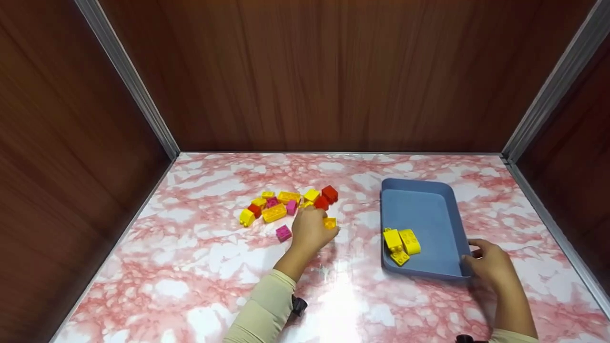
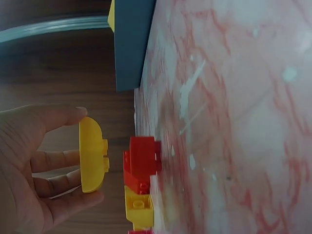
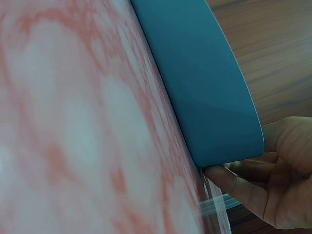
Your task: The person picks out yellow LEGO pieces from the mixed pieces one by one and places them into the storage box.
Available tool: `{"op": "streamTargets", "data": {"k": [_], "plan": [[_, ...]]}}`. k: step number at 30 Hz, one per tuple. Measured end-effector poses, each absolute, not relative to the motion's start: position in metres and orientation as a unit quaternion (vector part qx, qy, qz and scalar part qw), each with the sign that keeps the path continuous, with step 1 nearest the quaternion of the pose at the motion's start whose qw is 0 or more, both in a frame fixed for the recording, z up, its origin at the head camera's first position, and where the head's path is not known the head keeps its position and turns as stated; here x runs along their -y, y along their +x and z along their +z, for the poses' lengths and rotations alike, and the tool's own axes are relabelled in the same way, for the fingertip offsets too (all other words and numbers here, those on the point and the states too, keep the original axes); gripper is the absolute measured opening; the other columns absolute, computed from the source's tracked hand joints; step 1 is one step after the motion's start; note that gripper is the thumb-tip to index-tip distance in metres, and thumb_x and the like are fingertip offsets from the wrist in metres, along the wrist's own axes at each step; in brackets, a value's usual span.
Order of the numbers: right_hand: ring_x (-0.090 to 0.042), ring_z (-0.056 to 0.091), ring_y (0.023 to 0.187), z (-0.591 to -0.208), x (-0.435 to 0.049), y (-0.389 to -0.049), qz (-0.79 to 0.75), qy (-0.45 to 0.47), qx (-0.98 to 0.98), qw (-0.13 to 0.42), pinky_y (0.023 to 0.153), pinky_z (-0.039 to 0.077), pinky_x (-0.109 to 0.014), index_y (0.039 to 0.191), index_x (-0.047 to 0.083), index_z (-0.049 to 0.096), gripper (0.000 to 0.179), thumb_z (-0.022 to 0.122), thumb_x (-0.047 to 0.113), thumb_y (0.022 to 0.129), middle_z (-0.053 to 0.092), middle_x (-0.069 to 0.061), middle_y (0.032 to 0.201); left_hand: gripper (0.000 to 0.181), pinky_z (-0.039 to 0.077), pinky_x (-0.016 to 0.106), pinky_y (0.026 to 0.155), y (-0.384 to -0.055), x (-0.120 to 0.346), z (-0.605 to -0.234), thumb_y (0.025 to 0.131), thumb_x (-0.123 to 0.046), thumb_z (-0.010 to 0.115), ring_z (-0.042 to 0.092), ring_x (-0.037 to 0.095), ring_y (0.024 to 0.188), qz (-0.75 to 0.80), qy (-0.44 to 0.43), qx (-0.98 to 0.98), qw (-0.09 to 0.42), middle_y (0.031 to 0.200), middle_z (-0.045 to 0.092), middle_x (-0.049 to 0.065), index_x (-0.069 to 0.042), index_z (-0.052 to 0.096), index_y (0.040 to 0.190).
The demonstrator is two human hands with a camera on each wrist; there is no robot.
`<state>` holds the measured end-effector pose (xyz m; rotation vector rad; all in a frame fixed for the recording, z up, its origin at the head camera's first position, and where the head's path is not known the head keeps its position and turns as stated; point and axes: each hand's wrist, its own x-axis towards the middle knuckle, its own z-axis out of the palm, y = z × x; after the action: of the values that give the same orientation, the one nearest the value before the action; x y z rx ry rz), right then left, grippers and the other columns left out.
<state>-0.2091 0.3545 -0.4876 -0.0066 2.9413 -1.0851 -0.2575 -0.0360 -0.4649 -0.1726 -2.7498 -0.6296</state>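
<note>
My left hand (image 1: 309, 231) pinches a yellow toy building brick (image 2: 91, 156) with a curved back and studs, thumb at one end and fingertips at the other. In the left wrist view it is held beside red bricks (image 2: 142, 156) and a yellow brick (image 2: 139, 204). My right hand (image 1: 493, 264) grips the near right corner of a blue tray (image 1: 424, 209). In the right wrist view the thumb is at the rim, with fingertips at the tray's lower outer edge. Several yellow bricks (image 1: 393, 239) lie in the tray's near left corner.
Loose yellow, orange, red and magenta bricks (image 1: 274, 213) are spread left of and beyond my left hand. A magenta brick (image 1: 283, 233) lies nearer me. Wood-patterned panels (image 1: 333, 76) enclose the marbled red-and-white tabletop (image 1: 190, 267) at the back and sides.
</note>
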Motion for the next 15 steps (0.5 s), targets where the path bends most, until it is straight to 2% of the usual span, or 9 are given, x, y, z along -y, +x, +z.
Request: {"op": "streamTargets", "data": {"k": [8, 15], "plan": [[-0.048, 0.061, 0.092, -0.489, -0.354, -0.209, -0.345, -0.004, -0.939, 0.0, 0.073, 0.05, -0.053, 0.129, -0.015, 0.048, 0.048, 0.062, 0.006, 0.087, 0.06, -0.039, 0.102, 0.035, 0.051, 0.036, 0.069, -0.253, 0.019, -0.465, 0.07, -0.043, 0.081, 0.06, 0.025, 0.081, -0.2, -0.098, 0.962, 0.158, 0.081, 0.062, 0.004, -0.01, 0.075, 0.081], [-0.043, 0.062, 0.088, -0.487, -0.353, -0.21, -0.352, 0.008, -0.936, 0.008, 0.07, 0.051, -0.048, 0.13, -0.015, 0.047, 0.049, 0.063, 0.005, 0.088, 0.059, -0.038, 0.103, 0.037, 0.045, 0.028, 0.061, -0.243, 0.0, -0.464, 0.071, -0.046, 0.08, 0.055, 0.018, 0.075, -0.218, -0.134, 0.958, 0.128, 0.075, 0.056, -0.001, -0.012, 0.075, 0.084]]}}
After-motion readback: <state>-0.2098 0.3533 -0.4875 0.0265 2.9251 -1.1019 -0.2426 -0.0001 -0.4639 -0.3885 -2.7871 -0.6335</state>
